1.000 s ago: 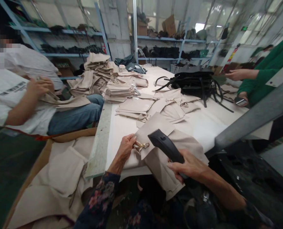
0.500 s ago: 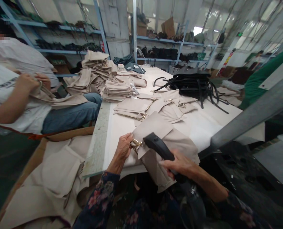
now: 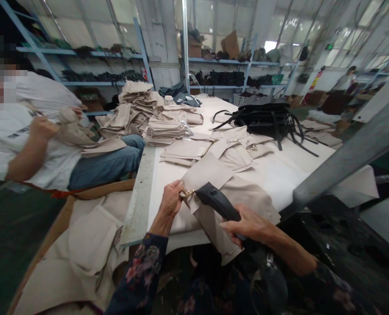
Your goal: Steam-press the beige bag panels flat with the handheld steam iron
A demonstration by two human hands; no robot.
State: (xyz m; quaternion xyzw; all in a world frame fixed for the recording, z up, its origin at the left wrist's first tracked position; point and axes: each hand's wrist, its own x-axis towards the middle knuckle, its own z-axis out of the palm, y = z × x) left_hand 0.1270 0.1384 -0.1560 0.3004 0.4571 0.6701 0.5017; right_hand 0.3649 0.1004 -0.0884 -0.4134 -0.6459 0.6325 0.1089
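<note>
My left hand (image 3: 171,200) is closed, fingers pinching a gold metal clasp (image 3: 187,193) at the edge of a beige bag piece (image 3: 210,173). Wrapped in my right hand (image 3: 247,225) is a black handheld tool with a broad flat head (image 3: 216,201); a dark hose seems to run down from its rear. The tool's tip is right beside the clasp, against the beige piece; whether it touches the metal I cannot tell. More beige material (image 3: 250,197) lies beneath the tool and hangs over the table's near edge.
Beige pieces (image 3: 186,151) and stacks (image 3: 164,131) cover the white table (image 3: 283,168) further back. A black bag with straps (image 3: 263,116) lies at the right. A grey metal post (image 3: 348,151) slants across the right side. At left, a person (image 3: 50,127) sits handling beige material behind a filled carton (image 3: 60,218).
My view has shifted slightly. Both hands keep their grips, and the tool's tip stays by the clasp. The seated person's hands and beige material have moved.
</note>
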